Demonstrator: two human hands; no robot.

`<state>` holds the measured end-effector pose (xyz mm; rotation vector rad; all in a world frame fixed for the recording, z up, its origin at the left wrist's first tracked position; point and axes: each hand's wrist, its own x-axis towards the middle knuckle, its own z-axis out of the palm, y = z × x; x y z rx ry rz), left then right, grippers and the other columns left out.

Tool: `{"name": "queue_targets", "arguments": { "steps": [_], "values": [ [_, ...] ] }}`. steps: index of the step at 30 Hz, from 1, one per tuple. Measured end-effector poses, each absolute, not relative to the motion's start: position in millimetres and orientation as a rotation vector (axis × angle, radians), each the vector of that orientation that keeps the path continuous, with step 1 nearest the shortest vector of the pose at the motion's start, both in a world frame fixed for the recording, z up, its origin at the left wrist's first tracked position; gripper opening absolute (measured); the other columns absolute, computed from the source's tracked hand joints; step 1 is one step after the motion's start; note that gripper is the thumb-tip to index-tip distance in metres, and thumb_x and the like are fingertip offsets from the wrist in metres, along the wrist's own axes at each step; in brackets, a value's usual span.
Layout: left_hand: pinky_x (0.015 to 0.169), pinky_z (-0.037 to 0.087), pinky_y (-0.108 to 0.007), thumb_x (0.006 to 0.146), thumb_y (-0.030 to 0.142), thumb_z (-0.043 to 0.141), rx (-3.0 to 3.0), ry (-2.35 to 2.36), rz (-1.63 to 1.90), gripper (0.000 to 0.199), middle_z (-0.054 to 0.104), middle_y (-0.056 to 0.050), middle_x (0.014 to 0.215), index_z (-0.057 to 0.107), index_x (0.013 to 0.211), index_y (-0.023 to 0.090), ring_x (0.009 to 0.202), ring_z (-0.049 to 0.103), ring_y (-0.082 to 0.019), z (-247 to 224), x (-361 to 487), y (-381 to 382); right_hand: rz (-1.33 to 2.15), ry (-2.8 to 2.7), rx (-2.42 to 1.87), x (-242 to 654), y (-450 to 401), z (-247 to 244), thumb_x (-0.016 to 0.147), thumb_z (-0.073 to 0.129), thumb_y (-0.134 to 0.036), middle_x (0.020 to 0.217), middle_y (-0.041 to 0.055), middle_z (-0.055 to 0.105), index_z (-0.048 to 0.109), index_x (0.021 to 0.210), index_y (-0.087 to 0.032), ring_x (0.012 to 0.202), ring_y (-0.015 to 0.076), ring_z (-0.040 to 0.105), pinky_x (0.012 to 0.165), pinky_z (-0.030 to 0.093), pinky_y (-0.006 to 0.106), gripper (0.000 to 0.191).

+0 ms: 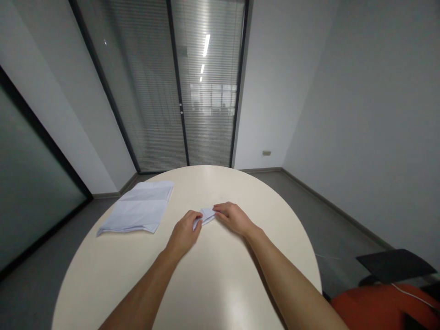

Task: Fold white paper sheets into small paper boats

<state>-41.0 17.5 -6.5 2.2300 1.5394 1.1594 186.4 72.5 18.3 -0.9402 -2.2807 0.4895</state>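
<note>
A small folded piece of white paper (207, 214) lies between my two hands near the middle of the round table. My left hand (186, 229) pinches its left end between thumb and fingers. At the paper's right end, my right hand (233, 217) has its thumb and fingers closed on the edge. The paper shows slanted folds and a pointed shape; its ends are hidden under my fingers. To the left lies a stack of larger white paper sheets (140, 206) with creases, touched by neither hand.
The round cream table (206, 284) reaches up to near a glass partition with blinds (154, 101). A red chair seat (371, 309) with a black part (395, 265) stands at the lower right. Grey floor and white walls surround the table.
</note>
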Motion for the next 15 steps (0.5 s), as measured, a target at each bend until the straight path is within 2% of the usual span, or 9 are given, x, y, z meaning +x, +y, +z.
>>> {"name": "queue_targets", "arguments": {
  "steps": [7,15],
  "values": [
    [0.087,0.055,-0.034,0.092,0.023,0.059,2.234,1.663,1.135,0.015,0.072,-0.005,0.106,0.065,0.106,0.022,0.097,0.069,-0.021,-3.5,-40.8,14.3,0.514,-2.257,-0.965,184.5,71.4,17.9,0.096,0.06,-0.022,0.117,0.0089,0.076,0.077,0.115,-0.021,0.108,0.0244,0.069,0.097,0.051,0.036,0.025],
    [0.079,0.055,-0.031,0.094,0.024,0.056,2.158,1.636,1.222,0.015,0.07,-0.003,0.103,0.063,0.107,0.022,0.08,0.069,-0.016,-7.9,-41.6,18.9,0.644,-2.093,-1.0,181.3,73.1,15.6,0.095,0.063,-0.025,0.113,0.0087,0.077,0.077,0.11,-0.02,0.103,0.0227,0.071,0.095,0.053,0.037,0.021]
  ]
}}
